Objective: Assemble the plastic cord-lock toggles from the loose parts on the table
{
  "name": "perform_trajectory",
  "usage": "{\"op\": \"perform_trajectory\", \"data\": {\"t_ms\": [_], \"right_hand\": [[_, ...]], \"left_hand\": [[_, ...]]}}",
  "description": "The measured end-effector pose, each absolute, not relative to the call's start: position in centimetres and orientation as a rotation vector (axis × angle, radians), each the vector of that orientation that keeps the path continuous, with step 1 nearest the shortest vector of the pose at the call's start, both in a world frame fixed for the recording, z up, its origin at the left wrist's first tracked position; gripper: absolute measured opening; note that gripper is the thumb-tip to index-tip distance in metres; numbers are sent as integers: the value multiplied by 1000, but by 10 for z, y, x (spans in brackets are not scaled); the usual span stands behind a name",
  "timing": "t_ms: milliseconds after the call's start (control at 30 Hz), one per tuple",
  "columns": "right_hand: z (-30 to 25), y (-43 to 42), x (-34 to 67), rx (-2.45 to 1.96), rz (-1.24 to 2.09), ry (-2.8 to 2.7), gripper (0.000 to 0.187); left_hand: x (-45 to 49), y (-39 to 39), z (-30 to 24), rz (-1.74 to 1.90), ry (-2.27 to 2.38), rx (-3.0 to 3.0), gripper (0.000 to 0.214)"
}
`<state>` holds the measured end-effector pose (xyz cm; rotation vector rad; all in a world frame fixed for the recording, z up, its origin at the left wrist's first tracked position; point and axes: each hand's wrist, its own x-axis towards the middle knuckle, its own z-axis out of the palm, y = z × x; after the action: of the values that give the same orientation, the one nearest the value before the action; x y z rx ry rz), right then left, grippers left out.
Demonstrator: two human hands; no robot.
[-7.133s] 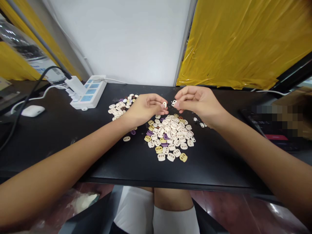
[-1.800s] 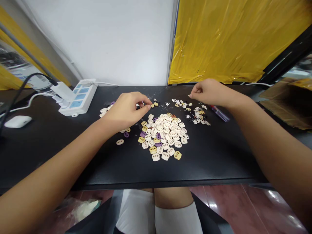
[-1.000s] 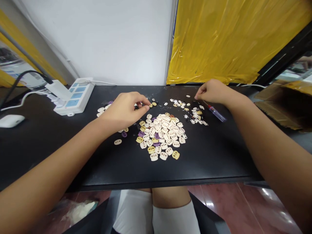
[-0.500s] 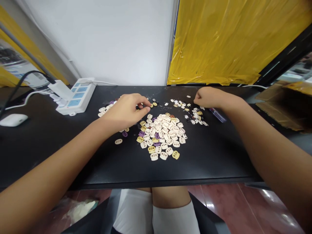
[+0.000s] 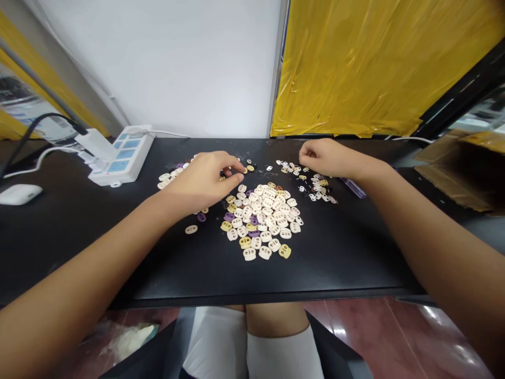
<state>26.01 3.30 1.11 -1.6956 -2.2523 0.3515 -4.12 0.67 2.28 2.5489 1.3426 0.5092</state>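
Note:
My left hand (image 5: 209, 179) is over the left part of the table, palm down, thumb and forefinger apart. Its fingertips are close to a few small yellow pieces (image 5: 250, 168); whether they touch cannot be seen. My right hand (image 5: 325, 157) is curled, fingertips pressed together, beside a scatter of small white pieces (image 5: 291, 168). Anything inside that pinch is hidden. In front of both hands lies a heap of oval two-hole cord locks (image 5: 272, 210), mostly cream, some yellow and purple. More cream and purple ones (image 5: 163, 181) are partly covered by my left hand.
A white power strip (image 5: 124, 158) with plugs and cables stands at the left, near a white case (image 5: 20, 195). A purple object (image 5: 354, 188) lies under my right forearm. To the right is an open cardboard box (image 5: 453, 173). A wall backs the black table (image 5: 335, 258).
My right hand has moved left, toward the small white pieces, its fingers still curled. My left hand has stayed almost in place.

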Motion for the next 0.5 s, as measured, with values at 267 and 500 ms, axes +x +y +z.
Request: {"op": "perform_trajectory", "data": {"t_ms": [267, 500], "right_hand": [[13, 11, 218, -1269, 669, -2073, 15], [9, -13, 184, -964, 1086, -1936, 12]], "left_hand": [[-28, -1, 13, 753, 1076, 2078, 25], [-16, -8, 8, 786, 944, 1654, 21]]}}
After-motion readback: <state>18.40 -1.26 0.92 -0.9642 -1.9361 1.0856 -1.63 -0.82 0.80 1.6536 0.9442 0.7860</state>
